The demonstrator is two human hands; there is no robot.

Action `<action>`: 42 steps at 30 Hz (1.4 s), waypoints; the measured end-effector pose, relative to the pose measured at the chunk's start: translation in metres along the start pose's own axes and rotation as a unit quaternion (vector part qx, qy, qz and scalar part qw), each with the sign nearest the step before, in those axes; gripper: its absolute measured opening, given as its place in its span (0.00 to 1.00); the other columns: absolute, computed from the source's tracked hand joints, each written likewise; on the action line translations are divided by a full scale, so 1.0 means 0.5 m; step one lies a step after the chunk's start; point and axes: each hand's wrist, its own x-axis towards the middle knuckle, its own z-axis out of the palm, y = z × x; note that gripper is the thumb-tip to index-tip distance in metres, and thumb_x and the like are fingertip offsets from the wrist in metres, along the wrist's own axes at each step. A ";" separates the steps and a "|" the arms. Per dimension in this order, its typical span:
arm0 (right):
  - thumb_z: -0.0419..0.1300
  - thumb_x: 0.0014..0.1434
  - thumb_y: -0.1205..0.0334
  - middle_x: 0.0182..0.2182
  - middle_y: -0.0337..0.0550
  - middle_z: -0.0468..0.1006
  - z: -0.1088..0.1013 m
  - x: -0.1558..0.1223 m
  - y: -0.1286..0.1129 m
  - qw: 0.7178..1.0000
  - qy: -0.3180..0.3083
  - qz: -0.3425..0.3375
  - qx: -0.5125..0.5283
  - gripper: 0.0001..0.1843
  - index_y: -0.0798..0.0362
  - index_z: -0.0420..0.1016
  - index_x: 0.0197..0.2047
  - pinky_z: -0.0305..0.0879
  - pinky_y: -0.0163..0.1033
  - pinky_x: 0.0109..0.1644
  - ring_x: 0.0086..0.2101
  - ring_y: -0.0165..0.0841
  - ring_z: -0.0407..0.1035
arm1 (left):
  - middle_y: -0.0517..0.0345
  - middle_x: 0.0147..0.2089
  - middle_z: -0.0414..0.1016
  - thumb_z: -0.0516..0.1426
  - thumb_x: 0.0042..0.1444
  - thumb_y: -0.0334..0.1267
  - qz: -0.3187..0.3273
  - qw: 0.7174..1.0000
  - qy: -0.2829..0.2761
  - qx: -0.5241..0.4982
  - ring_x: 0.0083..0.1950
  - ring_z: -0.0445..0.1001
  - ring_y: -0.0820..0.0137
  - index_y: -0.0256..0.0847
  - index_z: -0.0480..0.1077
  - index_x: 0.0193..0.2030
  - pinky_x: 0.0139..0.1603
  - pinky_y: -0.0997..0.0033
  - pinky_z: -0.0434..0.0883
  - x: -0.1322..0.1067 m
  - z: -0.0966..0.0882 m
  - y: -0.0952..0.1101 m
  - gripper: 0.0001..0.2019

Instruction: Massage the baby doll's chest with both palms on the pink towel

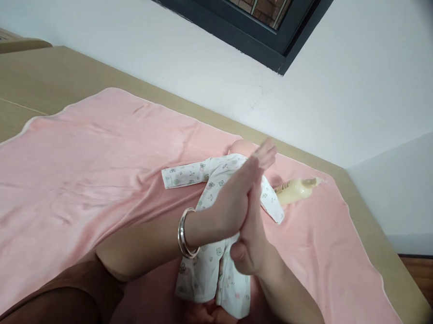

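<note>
Palm against palm, my left hand (232,199) and my right hand (253,227) press together with fingers stretched out, slightly blurred. Neither holds an object. A silver bangle (180,235) circles my left wrist. Beneath my hands lies a baby doll in a white patterned outfit (215,186), its sleeves spread to the sides. The top of the doll's head (241,147) shows beyond my fingers, while its face and chest are mostly hidden. To the right of the doll, a bottle of pale yellow liquid (297,190) rests on its side.
A pink blanket (93,150) with soft folds covers much of the wooden tabletop (83,70). Behind it rises a white wall (207,69) with a dark window frame (259,43). The table's right edge slopes down toward the lower right corner.
</note>
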 end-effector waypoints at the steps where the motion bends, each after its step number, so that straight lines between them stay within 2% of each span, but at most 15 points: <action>1: 0.45 0.68 0.33 0.77 0.35 0.19 0.003 -0.001 -0.006 1.000 -0.012 -0.018 0.011 0.50 0.44 0.19 0.78 0.33 0.68 0.77 0.74 0.54 0.21 | 0.56 0.76 0.59 0.40 0.73 0.53 0.029 0.999 0.014 0.001 0.80 0.46 0.55 0.50 0.59 0.73 0.79 0.45 0.47 0.012 -0.010 0.006 0.27; 3: 0.49 0.68 0.37 0.78 0.40 0.28 0.001 -0.002 -0.008 0.999 -0.018 -0.028 0.019 0.49 0.46 0.25 0.79 0.40 0.62 0.78 0.74 0.53 0.31 | 0.59 0.76 0.59 0.41 0.73 0.51 0.075 0.995 0.064 0.009 0.79 0.50 0.57 0.53 0.57 0.73 0.78 0.47 0.52 0.041 -0.032 0.008 0.25; 6: 0.48 0.72 0.51 0.73 0.39 0.59 -0.011 -0.002 0.032 0.999 0.018 0.031 -0.002 0.33 0.41 0.49 0.77 0.55 0.51 0.75 0.70 0.43 0.57 | 0.59 0.77 0.57 0.44 0.72 0.50 0.090 0.984 0.150 0.043 0.78 0.55 0.61 0.54 0.55 0.73 0.75 0.55 0.59 0.097 -0.072 -0.023 0.25; 7: 0.47 0.73 0.55 0.68 0.39 0.69 -0.012 -0.002 0.056 0.998 0.046 0.048 -0.010 0.28 0.40 0.58 0.74 0.60 0.50 0.73 0.66 0.40 0.64 | 0.58 0.77 0.57 0.45 0.72 0.50 0.084 0.981 0.162 0.062 0.77 0.57 0.62 0.51 0.56 0.73 0.75 0.58 0.61 0.117 -0.088 -0.042 0.25; 9: 0.46 0.73 0.55 0.62 0.44 0.76 -0.009 0.000 0.112 0.993 0.052 0.099 -0.044 0.24 0.45 0.68 0.68 0.58 0.55 0.73 0.63 0.41 0.69 | 0.54 0.77 0.57 0.47 0.71 0.49 0.087 0.968 0.192 0.138 0.77 0.56 0.63 0.44 0.58 0.71 0.75 0.64 0.58 0.154 -0.122 -0.087 0.26; 11: 0.46 0.73 0.55 0.64 0.50 0.73 0.003 0.003 0.163 0.984 0.001 0.162 -0.078 0.25 0.51 0.71 0.66 0.54 0.57 0.74 0.66 0.42 0.65 | 0.49 0.75 0.61 0.45 0.71 0.47 0.089 0.937 0.203 0.271 0.77 0.57 0.61 0.37 0.64 0.67 0.76 0.64 0.56 0.183 -0.154 -0.132 0.24; 13: 0.48 0.70 0.60 0.66 0.50 0.71 0.016 0.007 0.198 0.974 -0.060 0.178 -0.129 0.24 0.51 0.74 0.64 0.45 0.61 0.76 0.69 0.44 0.58 | 0.44 0.68 0.71 0.47 0.69 0.43 0.087 0.925 0.201 0.310 0.74 0.62 0.59 0.37 0.72 0.55 0.77 0.59 0.53 0.200 -0.181 -0.167 0.18; 15: 0.49 0.67 0.64 0.66 0.47 0.70 0.024 0.010 0.218 0.967 -0.090 0.179 -0.156 0.25 0.49 0.74 0.64 0.40 0.63 0.76 0.71 0.43 0.54 | 0.44 0.61 0.77 0.48 0.69 0.42 0.094 0.914 0.190 0.347 0.68 0.69 0.58 0.41 0.75 0.46 0.75 0.58 0.56 0.204 -0.199 -0.189 0.16; 19: 0.49 0.68 0.61 0.70 0.45 0.65 0.013 0.012 0.248 0.963 -0.088 0.205 -0.149 0.27 0.49 0.69 0.68 0.38 0.63 0.76 0.73 0.44 0.49 | 0.49 0.48 0.83 0.46 0.68 0.39 0.106 0.886 0.168 0.419 0.55 0.77 0.62 0.42 0.75 0.37 0.71 0.59 0.60 0.193 -0.213 -0.198 0.16; 23: 0.49 0.71 0.51 0.72 0.47 0.61 -0.008 0.009 0.278 0.961 -0.103 0.216 -0.141 0.29 0.51 0.66 0.70 0.39 0.61 0.76 0.74 0.45 0.45 | 0.51 0.48 0.83 0.46 0.68 0.36 0.132 0.865 0.133 0.465 0.51 0.78 0.64 0.43 0.75 0.38 0.66 0.61 0.64 0.182 -0.222 -0.197 0.16; 26: 0.47 0.71 0.48 0.73 0.54 0.56 -0.004 0.004 0.275 0.941 -0.082 0.267 -0.191 0.34 0.57 0.59 0.73 0.42 0.58 0.76 0.74 0.46 0.45 | 0.53 0.47 0.83 0.47 0.67 0.37 0.148 0.849 0.140 0.487 0.52 0.77 0.63 0.43 0.75 0.38 0.66 0.59 0.65 0.182 -0.230 -0.202 0.16; 29: 0.45 0.72 0.48 0.73 0.65 0.54 0.016 0.001 0.248 0.891 -0.044 0.360 -0.274 0.38 0.68 0.54 0.74 0.43 0.57 0.75 0.73 0.52 0.46 | 0.54 0.43 0.83 0.47 0.66 0.36 0.156 0.842 0.144 0.495 0.50 0.77 0.62 0.43 0.74 0.34 0.65 0.57 0.67 0.185 -0.234 -0.207 0.16; 33: 0.42 0.73 0.48 0.73 0.70 0.52 0.040 0.005 0.207 0.849 -0.060 0.402 -0.337 0.40 0.73 0.50 0.74 0.42 0.60 0.75 0.73 0.57 0.44 | 0.54 0.41 0.82 0.47 0.66 0.36 0.168 0.837 0.143 0.501 0.48 0.77 0.63 0.44 0.73 0.32 0.62 0.57 0.69 0.186 -0.238 -0.210 0.15; 36: 0.43 0.72 0.54 0.74 0.66 0.51 0.043 0.015 0.206 0.860 -0.083 0.363 -0.348 0.36 0.70 0.51 0.75 0.40 0.61 0.75 0.73 0.56 0.42 | 0.53 0.41 0.82 0.48 0.66 0.36 0.165 0.836 0.163 0.498 0.46 0.77 0.62 0.43 0.73 0.32 0.56 0.59 0.72 0.187 -0.241 -0.212 0.15; 42: 0.50 0.69 0.56 0.71 0.52 0.63 0.005 0.010 0.290 0.950 -0.097 0.184 -0.233 0.29 0.57 0.66 0.70 0.43 0.56 0.76 0.72 0.44 0.52 | 0.56 0.36 0.80 0.47 0.66 0.34 0.175 0.826 0.151 0.514 0.41 0.76 0.65 0.43 0.70 0.30 0.53 0.60 0.72 0.188 -0.243 -0.214 0.15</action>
